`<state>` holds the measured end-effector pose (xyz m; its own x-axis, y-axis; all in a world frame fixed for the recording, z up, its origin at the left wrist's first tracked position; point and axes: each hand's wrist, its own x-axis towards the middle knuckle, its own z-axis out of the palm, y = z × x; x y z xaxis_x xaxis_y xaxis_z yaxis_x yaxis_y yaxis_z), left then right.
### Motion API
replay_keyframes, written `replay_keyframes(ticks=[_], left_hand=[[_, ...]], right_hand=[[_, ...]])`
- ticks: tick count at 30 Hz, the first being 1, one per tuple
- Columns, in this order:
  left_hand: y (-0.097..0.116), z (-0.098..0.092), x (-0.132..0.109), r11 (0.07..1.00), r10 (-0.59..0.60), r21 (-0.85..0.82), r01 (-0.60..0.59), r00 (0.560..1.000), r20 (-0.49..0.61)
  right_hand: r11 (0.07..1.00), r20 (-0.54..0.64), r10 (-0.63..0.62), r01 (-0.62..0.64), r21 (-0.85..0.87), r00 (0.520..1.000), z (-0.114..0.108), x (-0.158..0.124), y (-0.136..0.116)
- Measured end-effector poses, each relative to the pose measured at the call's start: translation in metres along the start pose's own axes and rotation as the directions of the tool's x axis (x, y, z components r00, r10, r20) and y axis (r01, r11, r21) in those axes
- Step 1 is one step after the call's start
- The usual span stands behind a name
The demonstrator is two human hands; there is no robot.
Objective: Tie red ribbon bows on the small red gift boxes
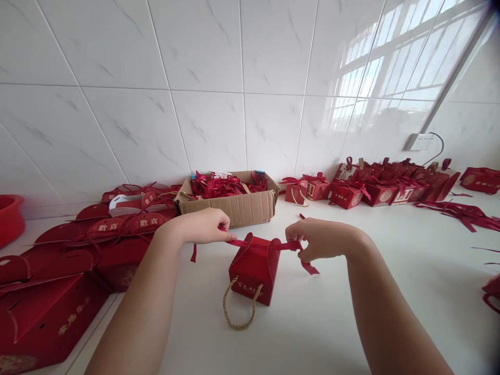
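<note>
A small red gift box (250, 265) with gold lettering stands on the white counter between my hands, a twisted rope handle (240, 327) hanging at its front. Its curved top flaps meet in the middle, and a red ribbon (291, 246) runs across them. On the left side, my left hand (207, 226) pinches one stretch of the ribbon, with a loose tail below. My right hand (318, 238) grips the other stretch, its end drooping under the fingers. The ribbon looks drawn out sideways between both hands; whether it is knotted at the box I cannot tell.
Behind the gift box sits a cardboard carton (230, 208) full of red ribbons. Larger red boxes (50, 312) crowd the left side, near a red basin (10, 219). Several small red boxes (380, 192) line the tiled wall at right, with loose ribbons (464, 211) beside them.
</note>
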<state>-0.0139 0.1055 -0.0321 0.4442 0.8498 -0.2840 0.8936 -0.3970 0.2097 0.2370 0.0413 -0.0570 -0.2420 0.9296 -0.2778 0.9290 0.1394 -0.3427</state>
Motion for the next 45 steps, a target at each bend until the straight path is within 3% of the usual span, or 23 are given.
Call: replay_keyframes(ticks=[9, 12, 18, 24, 27, 30, 37, 45], left_hand=[[0.005, -0.001, -0.006, 0.996, 0.016, -0.089, -0.024, 0.996, -0.092], [0.004, -0.001, -0.007, 0.993, 0.037, -0.107, -0.049, 0.992, -0.118], [-0.001, -0.001, -0.009, 0.99, 0.102, -0.081, -0.119, 0.976, -0.19], [0.01, -0.004, -0.022, 0.978, 0.139, -0.113, -0.175, 0.953, -0.271], [0.013, -0.005, -0.028, 0.953, 0.152, -0.203, -0.225, 0.935, -0.32], [0.012, -0.006, -0.031, 0.887, 0.182, -0.334, -0.319, 0.906, -0.382], [0.008, -0.015, -0.035, 0.554, 0.2, -0.651, -0.519, 0.842, -0.501], [0.002, -0.015, -0.032, 0.385, 0.323, -0.713, -0.586, 0.809, -0.491]], right_hand=[[0.963, -0.009, -0.245, 0.245, 0.112, 0.969, -0.006, 0.002, 0.002], [0.944, 0.004, -0.251, 0.244, 0.222, 0.968, -0.007, 0.001, 0.0], [0.924, -0.167, -0.216, 0.257, 0.283, 0.962, -0.005, 0.002, -0.002], [0.888, -0.262, -0.175, 0.267, 0.375, 0.949, -0.006, 0.001, -0.002], [0.782, -0.305, -0.201, 0.34, 0.522, 0.931, -0.007, -0.001, 0.0], [0.586, -0.355, -0.262, 0.44, 0.681, 0.897, -0.008, 0.0, 0.003], [0.197, -0.361, -0.419, 0.472, 0.859, 0.833, -0.008, 0.006, 0.017], [0.122, -0.487, -0.385, 0.567, 0.815, 0.784, -0.005, 0.007, 0.018]])
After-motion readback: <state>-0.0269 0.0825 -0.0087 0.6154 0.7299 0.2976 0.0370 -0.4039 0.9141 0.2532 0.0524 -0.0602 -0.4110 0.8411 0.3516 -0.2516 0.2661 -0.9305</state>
